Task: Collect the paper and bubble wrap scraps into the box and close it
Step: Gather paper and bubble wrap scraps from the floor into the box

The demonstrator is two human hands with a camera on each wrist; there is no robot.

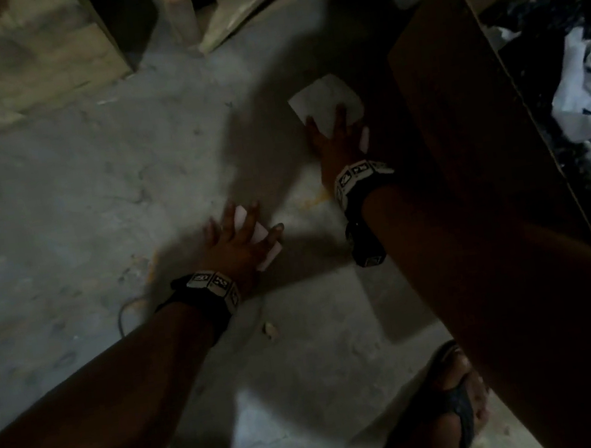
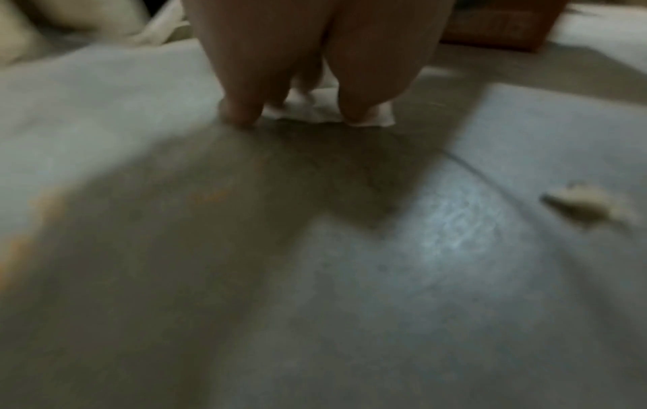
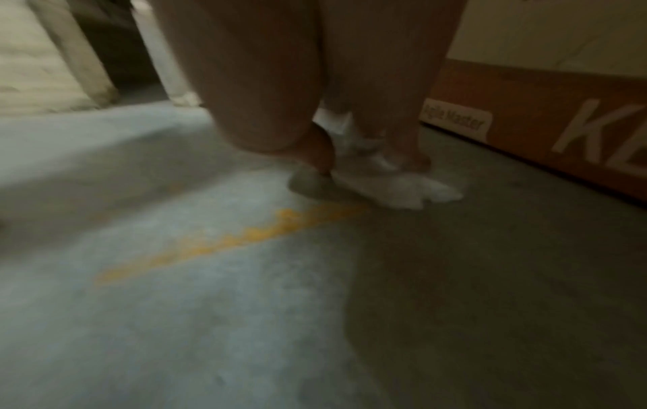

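My left hand [image 1: 240, 231] lies with spread fingers over a small white paper scrap [image 1: 260, 234] on the concrete floor. In the left wrist view its fingertips [image 2: 241, 110] press down around that scrap [image 2: 315, 110]. My right hand [image 1: 334, 131] reaches a larger white paper sheet [image 1: 324, 100] lying beside the brown cardboard box [image 1: 461, 117]. In the right wrist view, thumb and fingers [image 3: 323, 162] pinch crumpled white paper [image 3: 392, 188] against the floor. The open box holds white paper and dark stuff [image 1: 583, 69].
A small torn scrap [image 1: 270, 329] lies on the floor near my left forearm, also in the left wrist view [image 2: 591, 206]. My sandalled foot [image 1: 449, 411] stands at the bottom right. Wooden pallets [image 1: 35, 59] and boards [image 1: 247, 2] line the far side. A raised box flap [image 1: 499, 172] stands right of my arm.
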